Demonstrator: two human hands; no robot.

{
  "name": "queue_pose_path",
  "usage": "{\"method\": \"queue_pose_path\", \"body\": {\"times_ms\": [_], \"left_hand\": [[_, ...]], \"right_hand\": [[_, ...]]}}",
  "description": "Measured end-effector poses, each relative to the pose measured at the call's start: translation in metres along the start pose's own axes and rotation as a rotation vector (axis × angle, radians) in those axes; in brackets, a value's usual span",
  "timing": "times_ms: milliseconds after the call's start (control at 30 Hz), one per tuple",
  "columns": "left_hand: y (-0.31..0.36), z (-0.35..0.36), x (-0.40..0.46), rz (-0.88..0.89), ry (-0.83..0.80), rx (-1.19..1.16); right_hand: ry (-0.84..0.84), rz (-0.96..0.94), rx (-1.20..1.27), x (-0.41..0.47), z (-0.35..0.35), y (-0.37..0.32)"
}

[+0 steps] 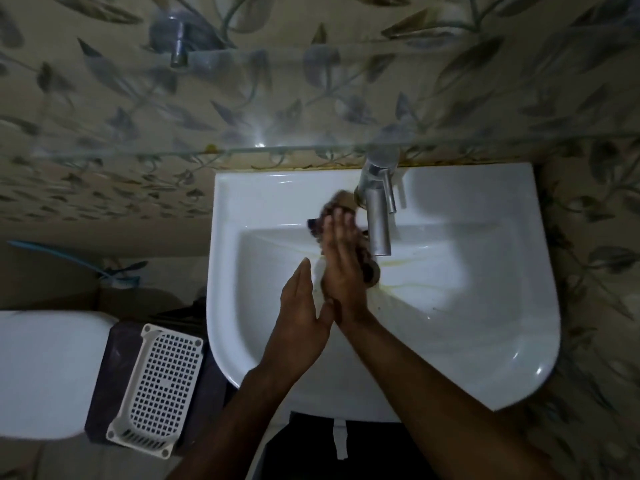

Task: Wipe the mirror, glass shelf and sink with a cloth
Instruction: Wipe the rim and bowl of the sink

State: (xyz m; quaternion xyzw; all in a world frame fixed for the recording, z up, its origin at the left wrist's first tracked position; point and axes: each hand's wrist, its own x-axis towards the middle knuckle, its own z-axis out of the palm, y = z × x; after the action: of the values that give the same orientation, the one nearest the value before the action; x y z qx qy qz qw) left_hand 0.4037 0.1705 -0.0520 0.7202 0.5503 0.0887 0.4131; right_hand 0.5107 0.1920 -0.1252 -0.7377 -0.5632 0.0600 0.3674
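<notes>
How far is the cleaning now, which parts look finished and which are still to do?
In hand: both hands, left hand and right hand, press the dark cloth between flat palms over the sink, beside the tap. Left: the sink shows yellowish streaks near its drain. The glass shelf cannot be judged in this dim view, and the mirror is out of view.

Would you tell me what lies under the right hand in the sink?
A dark cloth shows beyond the right hand, beside the tap. The drain is mostly covered.
</notes>
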Motion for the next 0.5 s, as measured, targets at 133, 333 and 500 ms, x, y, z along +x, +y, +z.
{"method": "queue_pose_path", "body": {"times_ms": [133, 333, 500], "left_hand": [[-0.011, -0.012, -0.005, -0.037, 0.049, -0.005], [-0.032, -0.030, -0.012, -0.126, 0.103, -0.067], [-0.037, -0.047, -0.017, -0.132, 0.130, -0.068]], "right_hand": [[-0.216, -0.187, -0.009, 0.020, 0.003, -0.008], [-0.120, -0.095, -0.172, 0.011, 0.003, -0.004], [-0.356, -0.310, 0.002, 0.020, 0.044, -0.049]]}}
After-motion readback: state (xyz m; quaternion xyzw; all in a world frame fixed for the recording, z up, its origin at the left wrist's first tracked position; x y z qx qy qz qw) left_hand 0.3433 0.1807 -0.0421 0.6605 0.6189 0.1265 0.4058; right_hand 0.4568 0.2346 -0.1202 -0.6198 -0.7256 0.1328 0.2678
